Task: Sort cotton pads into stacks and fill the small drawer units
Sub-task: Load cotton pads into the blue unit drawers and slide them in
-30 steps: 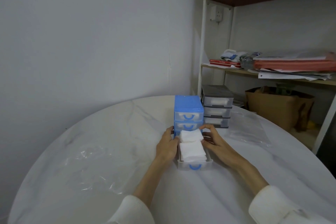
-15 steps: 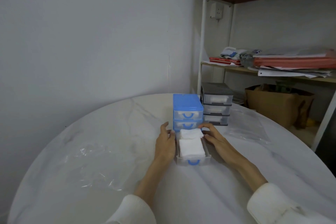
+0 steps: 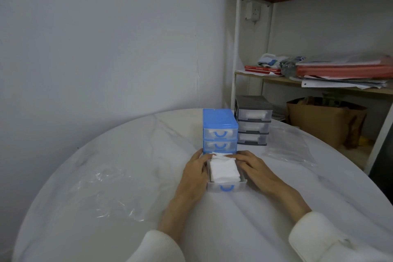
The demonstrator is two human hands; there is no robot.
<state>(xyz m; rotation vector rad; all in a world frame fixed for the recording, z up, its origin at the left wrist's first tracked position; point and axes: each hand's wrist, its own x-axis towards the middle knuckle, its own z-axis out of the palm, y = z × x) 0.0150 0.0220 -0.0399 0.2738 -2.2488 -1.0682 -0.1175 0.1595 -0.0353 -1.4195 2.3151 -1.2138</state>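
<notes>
Clear plastic drawer (image 3: 226,187), blue arched handle, pulled out of blue drawer unit (image 3: 219,130). Inside: soft square cotton pads (image 3: 224,171). Left hand (image 3: 195,173) and right hand (image 3: 254,167) flank it, fingertips pressing rear pads. Round marble table (image 3: 110,155).

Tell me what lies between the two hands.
In the head view, the pulled-out bottom drawer of the blue drawer unit, holding stacked cotton pads, lies between the left hand and right hand.
</notes>
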